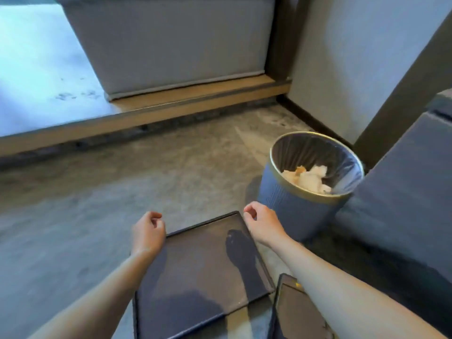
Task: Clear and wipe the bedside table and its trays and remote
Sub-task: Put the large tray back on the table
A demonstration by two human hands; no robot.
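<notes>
The large tray [195, 272] occupies the lower centre of the frame, lying flat on the grey carpet [85, 216]. It is a dark, square, shallow item with a thin raised rim; its bed is bare, and a darker patch, either wet or shadow, runs down its right side. A second tray [296, 311] lies just beside it at the lower right, largely hidden under the person's right forearm.

Handling assessment: the large tray appears stiff and light, its smooth surface likely slippery if that patch is moisture. The rim is the sound place to take hold, at two opposite edges, thumb over the lip and fingers beneath. A one-sided grip would probably tip it.

The left hand [148, 232] sits at the tray's upper left edge, fingers loosely curled with a narrow gap between thumb and forefinger. They enclose nothing. The heel of the hand overlaps the rim in this view; actual contact cannot be confirmed. The right hand [261, 222] sits at the tray's upper right corner, likewise half-curled and empty, fingertips level with the corner but apparently clear of it.

The waste bin [288, 204], right of centre, stands just beyond the right hand, lined with a clear bag and holding crumpled tissue [310, 178]. No wiping cloth is in view.
</notes>
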